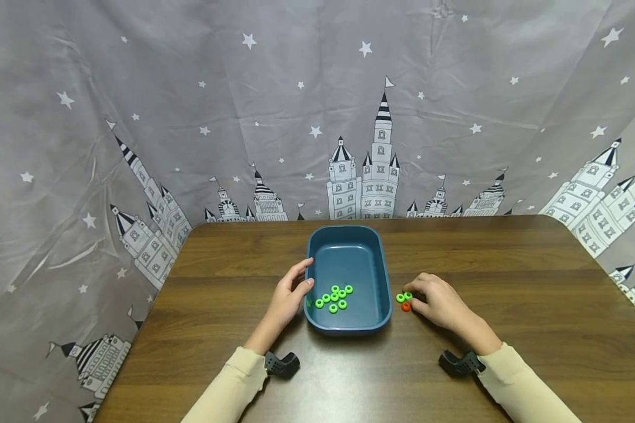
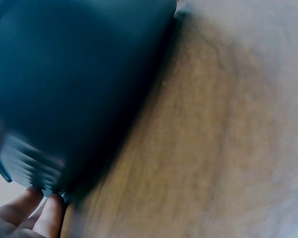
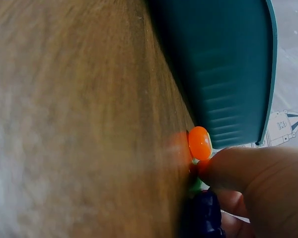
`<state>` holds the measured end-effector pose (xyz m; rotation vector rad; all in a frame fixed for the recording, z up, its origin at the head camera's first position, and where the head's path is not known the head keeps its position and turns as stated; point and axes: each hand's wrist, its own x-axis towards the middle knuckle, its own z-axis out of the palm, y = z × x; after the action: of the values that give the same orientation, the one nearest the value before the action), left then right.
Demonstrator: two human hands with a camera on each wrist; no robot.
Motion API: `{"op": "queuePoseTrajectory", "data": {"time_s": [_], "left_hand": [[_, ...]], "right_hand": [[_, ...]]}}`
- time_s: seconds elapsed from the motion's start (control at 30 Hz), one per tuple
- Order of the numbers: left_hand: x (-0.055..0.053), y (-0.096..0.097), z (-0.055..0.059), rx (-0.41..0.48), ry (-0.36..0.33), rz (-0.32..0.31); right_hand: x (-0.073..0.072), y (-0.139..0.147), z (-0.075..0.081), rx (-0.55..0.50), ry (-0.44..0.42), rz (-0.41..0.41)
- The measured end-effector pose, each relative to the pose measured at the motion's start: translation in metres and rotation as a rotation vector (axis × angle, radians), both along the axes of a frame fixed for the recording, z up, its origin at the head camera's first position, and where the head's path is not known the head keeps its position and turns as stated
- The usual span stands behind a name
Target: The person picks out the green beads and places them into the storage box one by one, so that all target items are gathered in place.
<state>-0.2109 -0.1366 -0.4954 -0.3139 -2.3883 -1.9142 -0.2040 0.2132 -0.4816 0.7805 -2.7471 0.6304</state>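
Note:
A blue bin (image 1: 351, 267) holds several bright green rings (image 1: 335, 296) near its front left. My left hand (image 1: 286, 298) rests at the bin's left side, with fingers extended. Its fingertips (image 2: 50, 208) touch the outer wall below the rim. Beside the bin's right wall, my right hand (image 1: 439, 302) has thumb and forefinger at a green ring (image 1: 408, 295), pinching it. Another green ring (image 1: 400, 298) and an orange-red ring (image 1: 405, 306) lie next to them. Dark blue pieces (image 3: 207, 213) sit beneath the curled fingers, partly hidden.
The bin stands on a brown wooden table (image 1: 233, 252). A grey curtain (image 1: 275, 106) printed with castles and stars hangs behind it. Dark wrist mounts (image 1: 282, 365) sit at both wrists. A bit of red shows just beyond the right hand.

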Motion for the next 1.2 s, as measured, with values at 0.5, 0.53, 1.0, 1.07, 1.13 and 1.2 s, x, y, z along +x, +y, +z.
{"op": "queuePoseTrajectory", "data": {"time_s": [0.5,0.53,1.0,1.07,1.13,1.2], "left_hand": [[-0.001,0.000,0.001,-0.003,0.003,0.000],[0.000,0.000,0.001,-0.003,0.007,-0.001],[-0.001,-0.001,-0.004,0.001,0.002,0.011],[-0.001,0.000,-0.004,0.004,0.006,0.011],[-0.001,0.000,-0.003,0.010,0.007,0.010],[-0.001,0.000,-0.002,0.010,0.013,0.009]], "right_hand": [[-0.003,-0.002,0.006,-0.039,-0.013,-0.021],[-0.003,-0.003,0.007,-0.040,-0.015,-0.020],[-0.011,-0.006,0.029,-0.150,0.030,-0.009],[-0.012,-0.007,0.033,-0.162,0.031,-0.008],[-0.014,-0.010,0.037,-0.171,0.029,-0.009],[-0.017,-0.014,0.040,-0.179,0.031,-0.004]]}}
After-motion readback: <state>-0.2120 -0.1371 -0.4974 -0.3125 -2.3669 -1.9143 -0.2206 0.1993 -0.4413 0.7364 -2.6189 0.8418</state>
